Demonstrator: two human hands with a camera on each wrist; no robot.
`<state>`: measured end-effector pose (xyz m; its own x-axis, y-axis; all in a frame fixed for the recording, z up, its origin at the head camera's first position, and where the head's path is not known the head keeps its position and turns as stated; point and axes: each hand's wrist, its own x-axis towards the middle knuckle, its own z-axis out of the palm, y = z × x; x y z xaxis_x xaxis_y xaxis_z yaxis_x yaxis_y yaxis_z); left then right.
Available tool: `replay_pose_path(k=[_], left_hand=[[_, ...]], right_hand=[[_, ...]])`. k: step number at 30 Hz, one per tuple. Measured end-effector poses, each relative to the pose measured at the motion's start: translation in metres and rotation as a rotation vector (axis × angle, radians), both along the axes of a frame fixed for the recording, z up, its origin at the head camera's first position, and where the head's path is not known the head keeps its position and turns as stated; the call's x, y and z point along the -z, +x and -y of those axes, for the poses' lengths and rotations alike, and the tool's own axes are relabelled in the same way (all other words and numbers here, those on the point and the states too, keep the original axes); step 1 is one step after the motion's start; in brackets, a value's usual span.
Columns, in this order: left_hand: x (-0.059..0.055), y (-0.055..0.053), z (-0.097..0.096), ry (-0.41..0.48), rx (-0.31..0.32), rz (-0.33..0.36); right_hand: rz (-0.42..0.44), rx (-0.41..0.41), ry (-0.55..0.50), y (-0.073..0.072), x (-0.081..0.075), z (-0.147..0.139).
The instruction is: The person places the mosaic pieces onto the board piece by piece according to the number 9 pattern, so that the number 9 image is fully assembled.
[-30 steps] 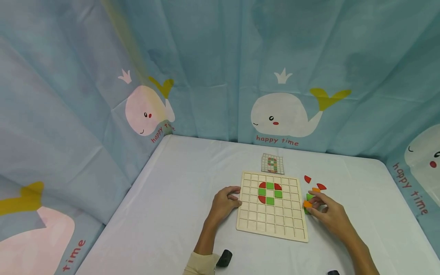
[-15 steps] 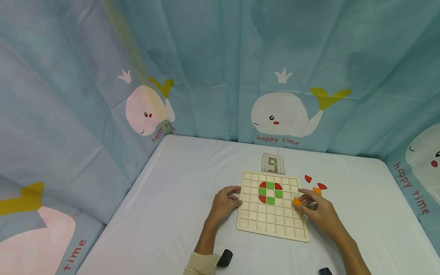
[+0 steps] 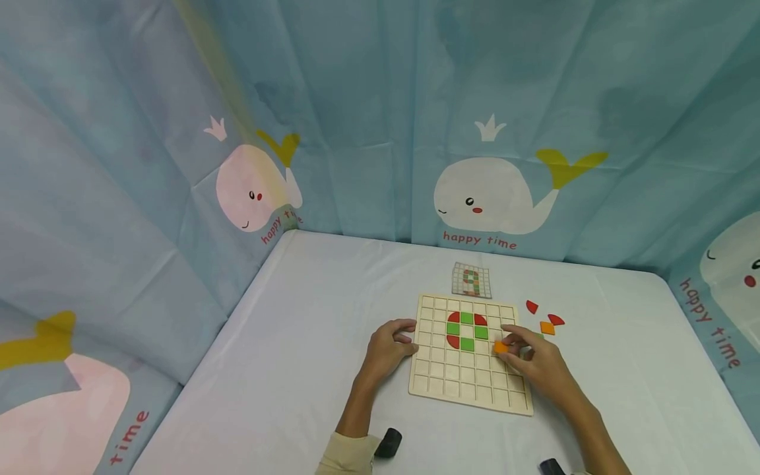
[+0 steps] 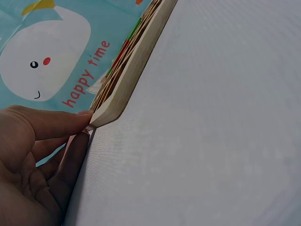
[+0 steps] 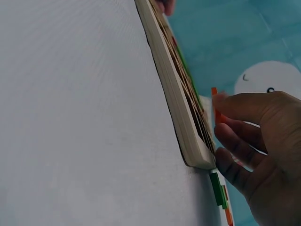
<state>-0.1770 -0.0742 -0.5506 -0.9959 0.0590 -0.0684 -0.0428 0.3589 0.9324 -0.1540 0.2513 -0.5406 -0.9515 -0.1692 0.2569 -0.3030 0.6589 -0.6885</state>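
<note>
The left hand holds the wooden grid board at its nine o'clock edge, thumb and fingers curled. The right hand pinches an orange square tile over the board, at four o'clock from the red and green tiles. Placing seems the step in hand; next calls for aligning the orange tile with a cell, then letting go.

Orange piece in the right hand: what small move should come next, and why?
I'd probably ease the orange piece left and lower it into the bare cell right of the nearest green square on the board. The right hand pinches it just beyond that cell, and the card, though small, seems to show orange there.
</note>
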Motion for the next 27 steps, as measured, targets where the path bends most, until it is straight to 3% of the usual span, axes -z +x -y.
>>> replay_pose_path(k=[17,27], left_hand=[[-0.002,0.0,0.0,0.002,0.001,0.0],[-0.002,0.0,0.0,0.003,-0.003,0.0]], right_hand=[[0.073,-0.048,-0.017,-0.009,0.0,0.018],[0.095,-0.079,0.024,-0.016,0.001,0.024]])
